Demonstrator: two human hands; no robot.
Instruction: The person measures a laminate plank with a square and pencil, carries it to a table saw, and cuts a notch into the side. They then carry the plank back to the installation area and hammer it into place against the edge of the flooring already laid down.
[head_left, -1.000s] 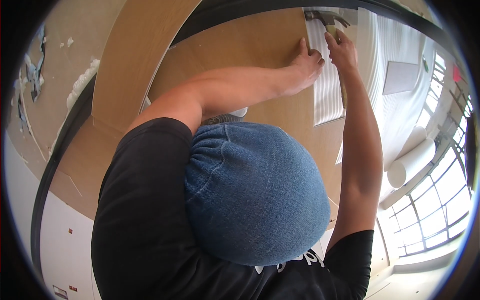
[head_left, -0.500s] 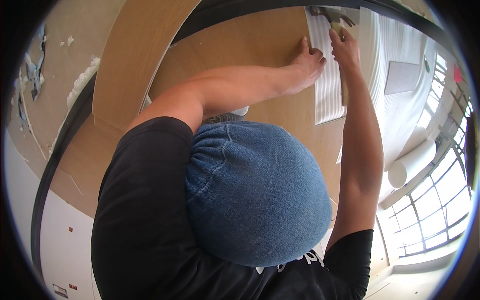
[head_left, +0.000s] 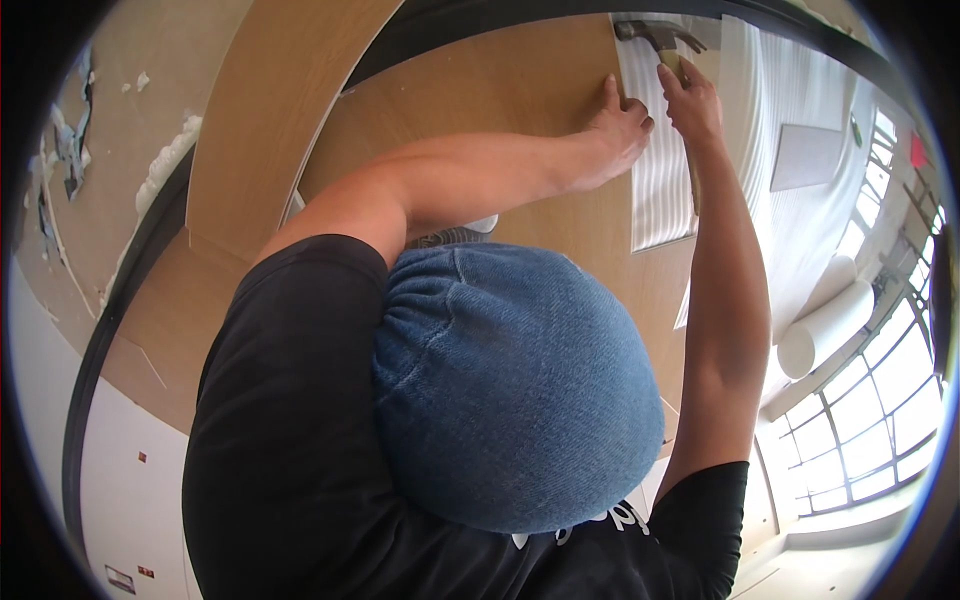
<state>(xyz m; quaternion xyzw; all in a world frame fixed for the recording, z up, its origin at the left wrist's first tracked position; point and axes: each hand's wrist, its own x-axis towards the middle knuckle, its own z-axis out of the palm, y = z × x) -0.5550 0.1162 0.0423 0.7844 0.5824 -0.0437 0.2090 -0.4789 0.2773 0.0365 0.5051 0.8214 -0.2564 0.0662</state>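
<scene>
My right hand (head_left: 694,106) is closed round the handle of a claw hammer (head_left: 658,36), just below its head. The dark claw head lies toward the far edge, over ribbed white underlay (head_left: 660,205); the handle runs down past my wrist. My left hand (head_left: 622,130) rests on the end of a light brown wood floor plank (head_left: 480,90), beside the underlay. One finger stretches along the plank's end while others bend over its edge. Nothing shows in that hand.
A loose plank (head_left: 275,110) lies across the left side. Dark trim (head_left: 500,30) curves along the far edge. A grey board (head_left: 805,155) lies on the underlay; a white roll (head_left: 825,328) stands off to the right. Blue denim cloth (head_left: 520,390) hides the middle.
The hammer head has shifted slightly left and away from me, its handle tilting a little with my right hand. My left hand stays at the plank's end.
</scene>
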